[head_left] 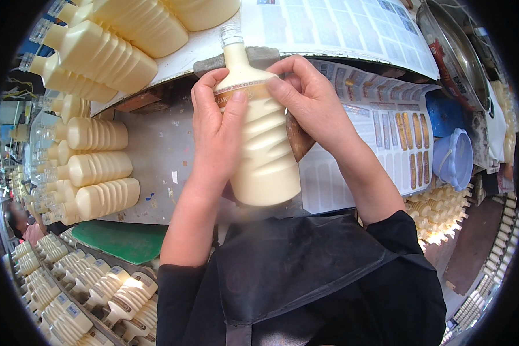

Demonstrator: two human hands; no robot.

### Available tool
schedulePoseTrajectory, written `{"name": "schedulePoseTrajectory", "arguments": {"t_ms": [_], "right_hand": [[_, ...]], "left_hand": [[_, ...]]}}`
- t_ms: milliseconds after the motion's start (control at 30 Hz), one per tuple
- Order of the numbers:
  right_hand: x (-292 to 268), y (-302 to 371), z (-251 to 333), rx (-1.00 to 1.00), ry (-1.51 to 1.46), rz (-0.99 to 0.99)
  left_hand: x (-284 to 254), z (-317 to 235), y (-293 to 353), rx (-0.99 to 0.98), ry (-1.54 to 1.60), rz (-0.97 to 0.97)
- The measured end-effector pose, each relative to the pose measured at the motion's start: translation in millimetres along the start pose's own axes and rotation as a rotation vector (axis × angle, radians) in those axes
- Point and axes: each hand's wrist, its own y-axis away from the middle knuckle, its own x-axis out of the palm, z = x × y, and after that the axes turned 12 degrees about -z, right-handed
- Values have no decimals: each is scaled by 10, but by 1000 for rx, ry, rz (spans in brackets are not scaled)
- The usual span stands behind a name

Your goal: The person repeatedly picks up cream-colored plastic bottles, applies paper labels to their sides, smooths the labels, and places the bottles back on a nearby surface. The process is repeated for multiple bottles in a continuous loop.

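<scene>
A cream-coloured ribbed bottle with a clear threaded neck lies before me, its neck pointing away. Its neck end rests at a grey padded support. Across the bottle's shoulder runs a gold-brown label. My left hand grips the bottle's left side, thumb lying on the label's left part. From the right, my right hand holds the shoulder, its thumb pressing near the label's right end. The undersides of the fingers are partly hidden.
Unlabelled cream bottles lie stacked at the left and far left. Sticker sheets spread at the right, more sheets at the back. A blue bucket stands right. Labelled bottles fill the lower left, beside a green board.
</scene>
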Motion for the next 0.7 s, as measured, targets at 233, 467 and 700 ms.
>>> {"name": "schedulePoseTrajectory", "arguments": {"t_ms": [233, 467, 700], "right_hand": [[49, -18, -74, -7, -72, -63], [63, -8, -97, 7, -114, -62], [-52, 54, 3, 121, -261, 41]], "left_hand": [[1, 1, 14, -2, 0, -4], [8, -28, 9, -6, -33, -8], [27, -117, 57, -122, 115, 27]]}}
